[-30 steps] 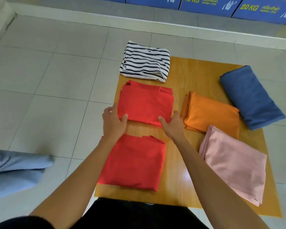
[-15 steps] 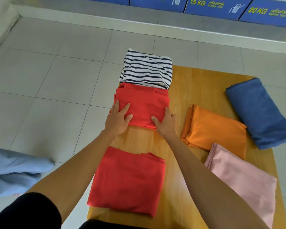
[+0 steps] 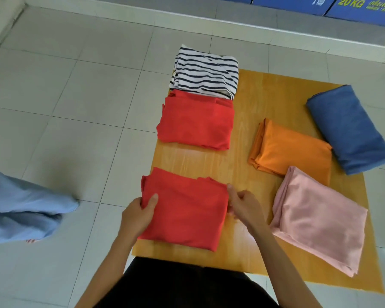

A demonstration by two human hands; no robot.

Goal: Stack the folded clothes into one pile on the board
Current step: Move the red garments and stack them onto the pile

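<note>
A wooden board [image 3: 260,107] lies on the tiled floor with several folded clothes on it. Nearest me is a red folded garment [image 3: 187,210]. My left hand [image 3: 138,215] grips its left edge, thumb on top. My right hand [image 3: 243,204] pinches its right edge. Beyond it lies a second red garment [image 3: 197,123], touching a black-and-white striped one [image 3: 206,73] at the board's far left corner. An orange garment [image 3: 293,150], a pink one [image 3: 318,218] and a blue one [image 3: 349,130] lie on the right side.
Light blue cloth [image 3: 20,207] lies on the floor tiles to the left. Blue boxes [image 3: 365,7] line a raised ledge along the far wall. My dark-clothed lap [image 3: 187,285] is at the board's near edge.
Both hands left the far red garment, which now rests against the striped one, and moved back toward me to take hold of the near red garment's sides.
</note>
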